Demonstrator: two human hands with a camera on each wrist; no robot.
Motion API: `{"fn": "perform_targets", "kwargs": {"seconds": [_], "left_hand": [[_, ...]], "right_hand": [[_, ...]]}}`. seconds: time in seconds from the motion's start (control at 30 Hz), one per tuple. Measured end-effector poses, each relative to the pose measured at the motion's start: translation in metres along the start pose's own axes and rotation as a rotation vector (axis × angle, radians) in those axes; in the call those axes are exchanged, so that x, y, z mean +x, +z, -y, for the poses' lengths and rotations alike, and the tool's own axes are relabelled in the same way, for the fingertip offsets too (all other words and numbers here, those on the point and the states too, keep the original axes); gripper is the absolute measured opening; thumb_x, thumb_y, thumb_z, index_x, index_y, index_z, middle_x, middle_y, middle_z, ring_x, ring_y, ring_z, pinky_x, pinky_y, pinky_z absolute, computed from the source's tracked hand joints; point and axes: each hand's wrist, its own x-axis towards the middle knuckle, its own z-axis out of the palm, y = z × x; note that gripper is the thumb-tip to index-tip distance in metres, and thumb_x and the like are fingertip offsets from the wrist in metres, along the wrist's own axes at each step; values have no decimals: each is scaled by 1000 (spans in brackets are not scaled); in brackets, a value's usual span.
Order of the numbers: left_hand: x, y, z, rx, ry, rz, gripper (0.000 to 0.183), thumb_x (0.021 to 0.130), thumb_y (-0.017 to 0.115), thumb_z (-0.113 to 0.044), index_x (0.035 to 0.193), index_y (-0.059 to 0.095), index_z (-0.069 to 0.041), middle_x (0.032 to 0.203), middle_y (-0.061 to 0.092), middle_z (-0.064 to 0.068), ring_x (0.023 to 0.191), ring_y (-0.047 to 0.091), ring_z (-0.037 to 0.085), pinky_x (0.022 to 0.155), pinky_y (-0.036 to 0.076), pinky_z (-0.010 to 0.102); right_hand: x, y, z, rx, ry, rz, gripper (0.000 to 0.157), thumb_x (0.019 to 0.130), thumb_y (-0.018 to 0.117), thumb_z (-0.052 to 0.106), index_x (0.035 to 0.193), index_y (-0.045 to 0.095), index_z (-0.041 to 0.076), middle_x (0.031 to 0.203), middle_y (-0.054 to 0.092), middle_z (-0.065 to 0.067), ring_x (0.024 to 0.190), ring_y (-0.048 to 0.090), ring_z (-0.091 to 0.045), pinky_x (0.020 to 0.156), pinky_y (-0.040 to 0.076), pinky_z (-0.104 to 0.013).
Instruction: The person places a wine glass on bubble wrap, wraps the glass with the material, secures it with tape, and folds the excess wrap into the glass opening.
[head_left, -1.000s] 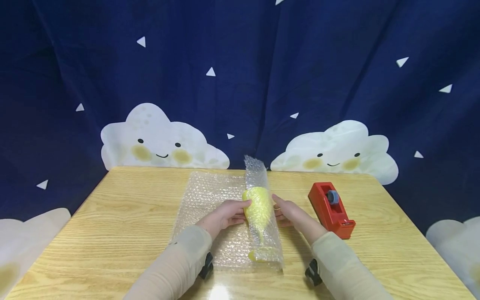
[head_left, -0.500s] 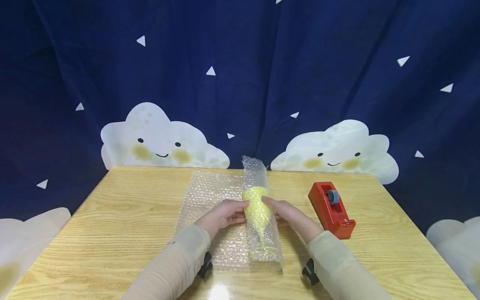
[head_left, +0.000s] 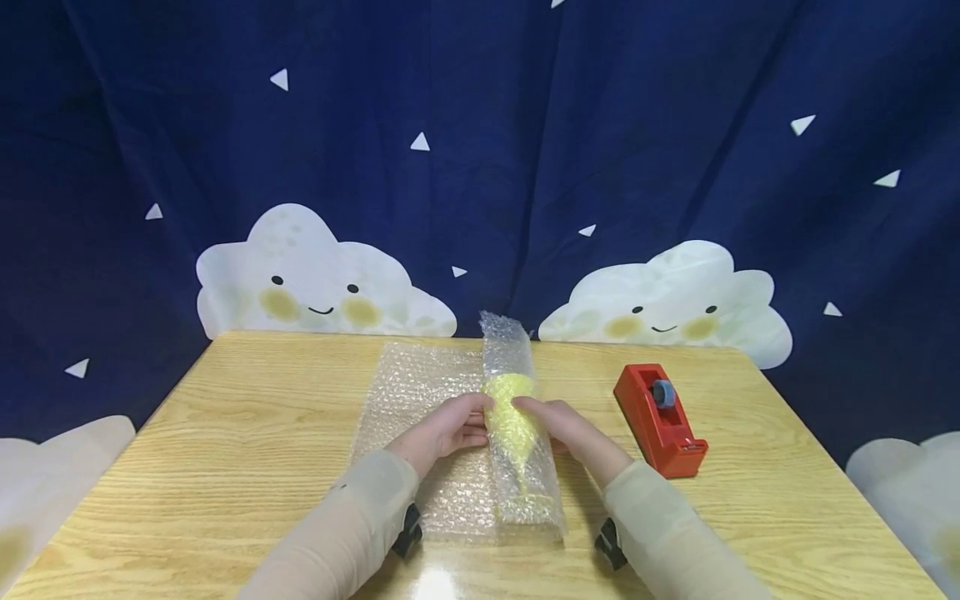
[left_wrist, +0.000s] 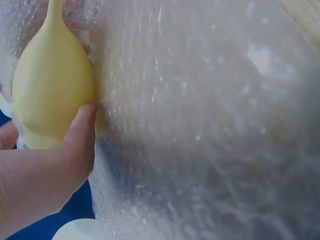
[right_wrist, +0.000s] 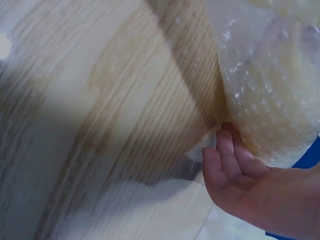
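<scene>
A yellow goblet (left_wrist: 52, 82) lies on its side, its bowl toward the far edge and its foot toward me. Clear bubble wrap (head_left: 420, 379) spreads flat to its left, and a fold of it covers the goblet's top and right side. My left hand (head_left: 448, 427) holds the bowl from the left, thumb on its side in the left wrist view. From the right, my right hand (head_left: 573, 432) grips the wrapped bowl, thumb on top of the wrap. Its other fingers (right_wrist: 225, 155) bend against the lower side of the roll.
A red tape dispenser (head_left: 660, 425) with a blue-rimmed roll stands to the right on the wooden table (head_left: 247, 417). Behind the table's far edge hangs a dark blue curtain (head_left: 480, 167) with white clouds and triangles.
The right hand has moved left, its thumb coming from beside the roll onto the wrapped bowl. The wrap's fold now reaches farther left over the goblet and its foot. The left hand has barely shifted.
</scene>
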Motion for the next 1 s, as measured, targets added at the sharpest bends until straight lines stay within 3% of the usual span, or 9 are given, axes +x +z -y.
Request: {"fn": "perform_targets", "kwargs": {"seconds": [0.17, 0.33, 0.57, 0.7, 0.83, 1.0], "left_hand": [[-3, 1, -2, 36, -10, -40, 57, 91, 51, -40, 121, 52, 9, 99, 63, 13, 78, 59, 17, 82, 54, 31], [-4, 3, -2, 88, -5, -91, 50, 90, 58, -38, 114, 59, 5, 85, 64, 5, 66, 54, 10, 67, 54, 21], [-4, 0, -1, 89, 7, -85, 47, 92, 57, -35, 116, 57, 6, 83, 61, 4, 65, 53, 9, 68, 54, 21], [-4, -3, 0, 66, 9, -78, 46, 93, 55, -31, 118, 55, 7, 83, 59, 4, 65, 52, 9, 66, 53, 20], [-2, -6, 3, 54, 15, -66, 46, 94, 54, -29, 121, 51, 8, 91, 60, 8, 66, 51, 10, 66, 52, 20], [-2, -6, 3, 60, 8, -75, 46, 94, 54, -28, 123, 49, 8, 87, 57, 8, 65, 50, 10, 64, 52, 20]], "right_hand": [[0, 2, 2, -10, 0, 0, 64, 89, 49, 49, 119, 56, -7, 113, 62, -17, 87, 63, -19, 80, 52, -35], [1, 1, 2, -35, -4, 8, 68, 88, 49, 50, 122, 54, -9, 117, 60, -19, 92, 63, -23, 81, 52, -38], [4, -4, -2, -13, 10, 45, 71, 88, 50, 53, 126, 52, -6, 123, 59, -19, 102, 62, -26, 88, 50, -41], [3, -7, -4, 5, 14, 60, 75, 93, 39, 54, 134, 41, -9, 126, 56, -26, 110, 59, -33, 90, 48, -45], [3, -9, -6, 25, 25, 67, 70, 97, 30, 48, 136, 37, -10, 126, 56, -27, 111, 57, -34, 88, 47, -43], [0, -8, -6, 28, 8, 68, 63, 98, 32, 41, 133, 41, -10, 122, 58, -26, 107, 58, -31, 89, 48, -43]]}}
